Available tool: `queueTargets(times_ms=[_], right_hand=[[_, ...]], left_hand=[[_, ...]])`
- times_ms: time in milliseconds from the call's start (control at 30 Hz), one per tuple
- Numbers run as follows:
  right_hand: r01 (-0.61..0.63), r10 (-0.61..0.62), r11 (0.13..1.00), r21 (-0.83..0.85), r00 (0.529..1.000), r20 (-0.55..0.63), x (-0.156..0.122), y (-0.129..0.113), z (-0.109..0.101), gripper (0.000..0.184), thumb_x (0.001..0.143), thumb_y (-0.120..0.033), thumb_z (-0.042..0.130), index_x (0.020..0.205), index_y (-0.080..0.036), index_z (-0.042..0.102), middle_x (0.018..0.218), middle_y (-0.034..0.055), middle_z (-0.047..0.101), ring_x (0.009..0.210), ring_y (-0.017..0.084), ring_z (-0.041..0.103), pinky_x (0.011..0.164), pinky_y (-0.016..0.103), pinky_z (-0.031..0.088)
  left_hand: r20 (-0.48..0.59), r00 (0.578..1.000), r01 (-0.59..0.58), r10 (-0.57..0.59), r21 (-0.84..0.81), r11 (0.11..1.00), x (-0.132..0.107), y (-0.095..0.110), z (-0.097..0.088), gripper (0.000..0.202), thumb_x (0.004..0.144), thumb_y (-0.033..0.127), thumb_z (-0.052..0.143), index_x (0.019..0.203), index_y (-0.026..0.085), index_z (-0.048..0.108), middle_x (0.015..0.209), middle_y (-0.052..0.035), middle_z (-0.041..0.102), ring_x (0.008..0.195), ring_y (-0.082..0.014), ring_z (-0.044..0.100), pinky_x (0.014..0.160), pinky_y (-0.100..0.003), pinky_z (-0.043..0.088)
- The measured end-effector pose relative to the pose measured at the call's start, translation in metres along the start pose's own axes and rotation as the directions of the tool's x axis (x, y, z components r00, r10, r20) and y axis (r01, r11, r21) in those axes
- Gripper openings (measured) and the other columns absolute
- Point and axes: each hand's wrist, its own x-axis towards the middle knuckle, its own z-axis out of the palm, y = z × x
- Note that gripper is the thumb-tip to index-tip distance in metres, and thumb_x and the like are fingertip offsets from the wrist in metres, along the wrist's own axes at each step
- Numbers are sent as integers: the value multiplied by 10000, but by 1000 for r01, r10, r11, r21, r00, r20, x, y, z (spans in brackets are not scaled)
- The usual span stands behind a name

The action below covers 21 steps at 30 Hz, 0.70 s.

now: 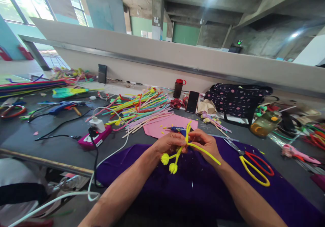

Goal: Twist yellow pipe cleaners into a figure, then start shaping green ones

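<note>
I can read no text, label, brand or number anywhere from here. The dark bottle (178, 88) and the phone (192, 102) beyond my hands show no legible marks, and the small green sign (239, 42) far off is too blurred.

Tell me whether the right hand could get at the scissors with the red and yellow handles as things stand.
Probably yes. The scissors lie in the open on the purple cloth, just off the right hand, with nothing between them. But that hand is pinching the yellow pipe cleaners and would have to let go first.

Both forearms converge, left hand (169, 142) and right hand (205, 143) pinched closed.
</note>
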Motion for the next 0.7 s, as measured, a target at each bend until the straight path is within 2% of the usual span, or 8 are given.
queueTargets(times_ms=[200,433,600,700], right_hand=[[-196,190,968,156,980,52,-1,0,3,222,686,-349,654,805,-174,586,652,-1,562,498,92,480,452,206,372],[-122,118,971,204,993,28,-3,2,6,189,667,-294,680,806,-189,606,662,-13,552,492,77,469,430,188,360],[-172,154,966,192,983,104,-2,3,3,188,676,-317,675,791,-185,605,658,-11,577,475,78,479,424,192,367],[-123,117,992,31,984,137,-2,-1,-1,241,710,-323,649,916,-199,636,692,4,599,525,101,518,480,217,413]], left_hand=[[-59,996,-60,72,184,981,-1,2,2,205,600,285,687,666,101,626,575,-36,620,498,-91,507,487,-206,324],[-81,981,-143,175,301,943,0,2,3,207,626,315,661,641,112,625,572,-24,614,518,-86,483,527,-213,327],[-51,993,-87,102,248,965,0,0,0,171,621,275,655,626,109,615,540,-19,600,478,-77,464,499,-210,314],[-13,1000,-15,17,176,984,0,0,-1,188,602,281,668,616,103,608,540,-29,599,470,-83,484,489,-212,323]])
